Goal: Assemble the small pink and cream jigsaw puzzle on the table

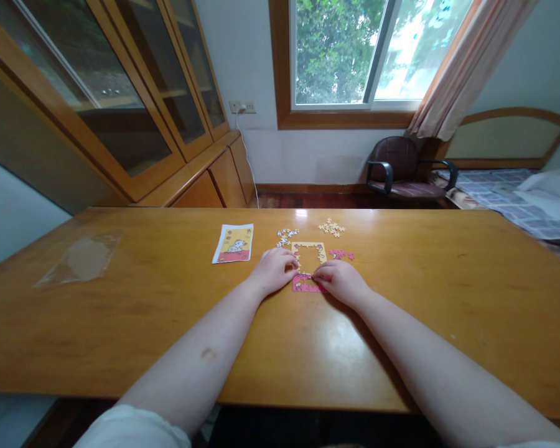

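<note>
A partly joined jigsaw puzzle [308, 246] lies on the table, with a yellow border above, pink along the bottom and bare wood in its middle. My left hand [275, 270] rests at its left edge, fingers curled, thumb and forefinger close to the inner border. From the right, my right hand [340, 280] pinches at the inside edge of the pink part. A puzzle piece seems to be under those fingertips, mostly hidden. Loose pink pieces [338, 254] sit just beyond my right hand. Behind the puzzle are yellow pieces [331, 228] and white patterned pieces [287, 235].
A picture card [234, 243] with a white animal on yellow and pink lies left of the puzzle. Farther left is a clear plastic bag [86, 256] on the wooden table [168, 323]. Beyond the table stand a cabinet [168, 124], an armchair [396, 165] and a bed [518, 193].
</note>
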Available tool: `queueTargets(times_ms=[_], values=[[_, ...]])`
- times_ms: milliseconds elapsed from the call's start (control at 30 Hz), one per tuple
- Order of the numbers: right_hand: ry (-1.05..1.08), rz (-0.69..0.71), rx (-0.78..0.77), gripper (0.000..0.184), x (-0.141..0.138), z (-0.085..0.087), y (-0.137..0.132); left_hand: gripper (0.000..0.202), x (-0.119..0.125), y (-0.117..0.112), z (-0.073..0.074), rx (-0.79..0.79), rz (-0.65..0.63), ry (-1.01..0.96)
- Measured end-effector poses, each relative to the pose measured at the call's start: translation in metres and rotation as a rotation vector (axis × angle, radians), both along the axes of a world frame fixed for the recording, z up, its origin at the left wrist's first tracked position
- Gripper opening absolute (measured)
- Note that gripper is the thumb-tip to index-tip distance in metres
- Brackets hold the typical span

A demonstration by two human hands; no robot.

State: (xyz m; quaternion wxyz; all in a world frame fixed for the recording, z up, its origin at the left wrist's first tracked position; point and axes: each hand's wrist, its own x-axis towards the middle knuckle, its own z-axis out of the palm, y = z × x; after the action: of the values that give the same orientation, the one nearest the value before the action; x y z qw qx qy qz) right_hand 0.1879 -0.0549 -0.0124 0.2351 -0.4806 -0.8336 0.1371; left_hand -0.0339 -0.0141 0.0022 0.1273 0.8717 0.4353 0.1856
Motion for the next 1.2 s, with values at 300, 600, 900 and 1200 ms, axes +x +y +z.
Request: queueTargets(times_ms=[300, 600, 900, 1200], values=[[-0.051, -0.007, 0.006, 0.017, 0.0001, 0.0014, -0.0008, 0.009, -0.0001, -0.0003, 0.0009, 0.001, 0.001, 0.005], [-0.070, -0.015, -0.017, 0.019, -0.0005, 0.0049, -0.0022, 0.009, 0.0002, -0.0008, 0.0020, -0.006, 0.002, 0.003], [-0.056, -0.037, 0.010, 0.019, 0.0014, 0.0062, -0.0027, 0.009, -0.0001, -0.0003, 0.0010, -0.002, 0.000, 0.001], [-0.042, -0.020, 0.014, 0.022, 0.0035, 0.0067, -0.0020, 0.009, 0.0013, -0.0031, 0.0058, -0.018, 0.008, -0.001]])
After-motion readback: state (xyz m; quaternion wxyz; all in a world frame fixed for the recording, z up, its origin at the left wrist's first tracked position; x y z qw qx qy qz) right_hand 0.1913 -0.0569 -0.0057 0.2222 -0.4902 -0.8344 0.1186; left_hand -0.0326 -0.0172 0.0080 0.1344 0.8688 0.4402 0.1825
